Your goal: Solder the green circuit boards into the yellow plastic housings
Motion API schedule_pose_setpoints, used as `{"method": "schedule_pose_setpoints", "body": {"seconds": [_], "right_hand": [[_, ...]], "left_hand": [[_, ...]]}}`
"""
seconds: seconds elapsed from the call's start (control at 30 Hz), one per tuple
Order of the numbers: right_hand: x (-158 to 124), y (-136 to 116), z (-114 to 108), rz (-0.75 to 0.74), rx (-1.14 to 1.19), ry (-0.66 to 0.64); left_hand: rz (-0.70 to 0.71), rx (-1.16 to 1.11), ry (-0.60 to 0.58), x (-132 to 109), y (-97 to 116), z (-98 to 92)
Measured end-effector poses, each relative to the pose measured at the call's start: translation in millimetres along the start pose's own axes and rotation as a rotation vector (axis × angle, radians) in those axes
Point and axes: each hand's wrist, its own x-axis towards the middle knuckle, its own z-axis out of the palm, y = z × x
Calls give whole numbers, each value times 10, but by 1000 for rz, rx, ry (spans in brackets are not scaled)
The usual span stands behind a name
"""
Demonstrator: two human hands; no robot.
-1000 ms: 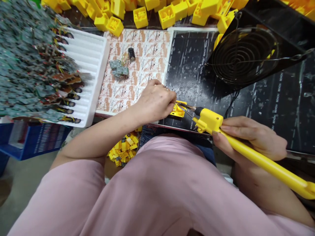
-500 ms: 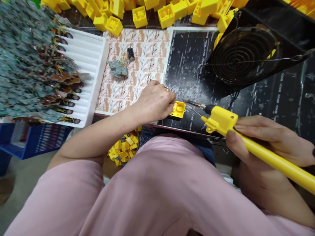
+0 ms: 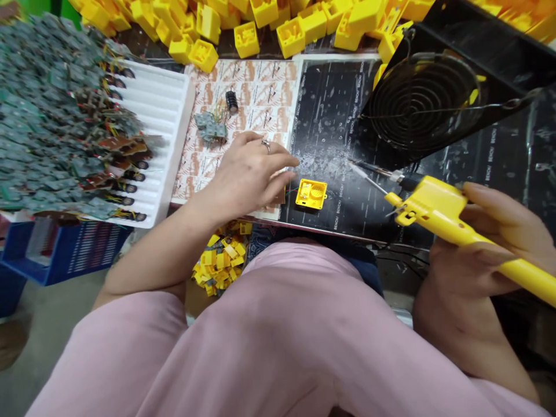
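Note:
My left hand [image 3: 254, 168] hovers over the right edge of the printed sheet [image 3: 273, 75], fingers apart and nothing visible in them. Just right of its fingertips a small yellow plastic housing [image 3: 318, 194] lies open side up on the black mat [image 3: 330, 104]. My right hand [image 3: 499, 243] grips a yellow soldering iron [image 3: 438, 202] with a solder feed tube beside its tip. That tip points left, above the mat and apart from the housing. On the sheet, beyond my left hand, lie a small circuit board [image 3: 211, 126] and a black ribbed cylinder [image 3: 231, 101], with thin wires near them.
A white foam tray [image 3: 163, 110] heaped with circuit boards [image 3: 52, 116] stands at left. Several yellow housings [image 3: 245, 39] lie along the back. A black fan [image 3: 417, 110] stands at back right. Below the table edge are a blue crate [image 3: 65, 249] and a pile of yellow parts [image 3: 221, 260].
My left hand has let go of the yellow housing and moved left, its fingers spreading. The soldering iron has drawn back to the right in my right hand, away from the housing.

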Motion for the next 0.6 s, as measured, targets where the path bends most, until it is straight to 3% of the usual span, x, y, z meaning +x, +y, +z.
{"method": "schedule_pose_setpoints", "body": {"seconds": [0.1,0.2,0.3,0.37,0.4,0.47,0.53,0.6], "right_hand": [[71,-63,96,-150,68,166],[122,-140,166,-226,98,134],[142,-126,182,-216,113,81],[160,-88,182,-209,103,67],[173,-71,185,-216,83,60],[201,-48,206,-246,23,39],[216,-31,244,-263,-30,0],[209,-5,286,-239,-83,-36]], "left_hand": [[131,-120,-21,-50,13,238],[208,-127,-40,-170,41,359],[215,-187,-136,-427,-28,7],[211,-248,-417,-594,-135,-381],[179,-250,-543,-638,-212,-555],[55,-178,-618,-591,-431,-781],[-183,-14,-545,-358,-740,-822],[-541,164,-314,0,-1115,-743]]}}
